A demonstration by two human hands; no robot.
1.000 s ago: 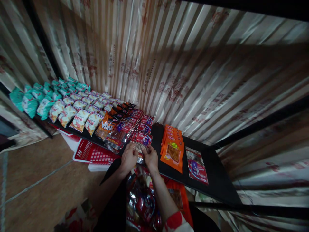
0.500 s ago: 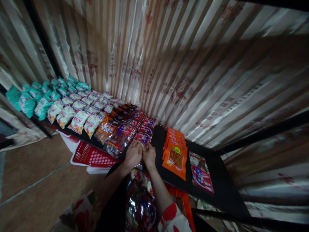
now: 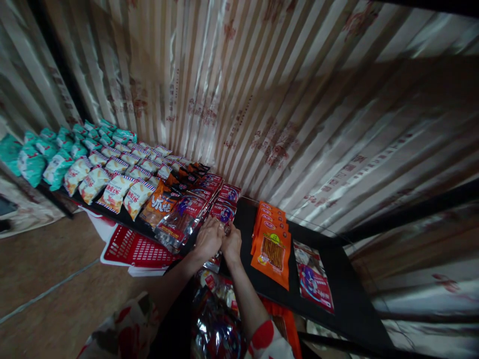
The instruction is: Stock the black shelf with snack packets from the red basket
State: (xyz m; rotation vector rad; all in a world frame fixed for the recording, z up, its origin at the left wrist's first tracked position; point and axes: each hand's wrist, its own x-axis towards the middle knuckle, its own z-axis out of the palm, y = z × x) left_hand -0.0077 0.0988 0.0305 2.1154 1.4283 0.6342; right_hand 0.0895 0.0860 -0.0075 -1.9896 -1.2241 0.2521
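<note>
Side by side at the shelf's front edge, my left hand [image 3: 208, 238] and my right hand [image 3: 231, 241] are both closed on a dark red snack packet [image 3: 222, 212]. It lies at the front of a column of like packets, and its middle is hidden under my fingers. Just left is a stack of red and silver snack packets [image 3: 184, 212]. To the right of my hands stands a row of overlapping orange snack packets [image 3: 272, 252]. One red and white packet [image 3: 313, 276] lies flat farther right.
White chip bags [image 3: 107, 192] and green bags [image 3: 56, 162] fill the left of the black shelf [image 3: 350, 289]. A red basket [image 3: 140, 249] stands below it. A pile of shiny packets [image 3: 217, 319] is beneath my forearms. A striped curtain [image 3: 232, 89] hangs behind.
The view has shifted slightly, so the goods on the left sit farther left. My hands stay on the dark red packet, and more of its lower end shows beneath them.
</note>
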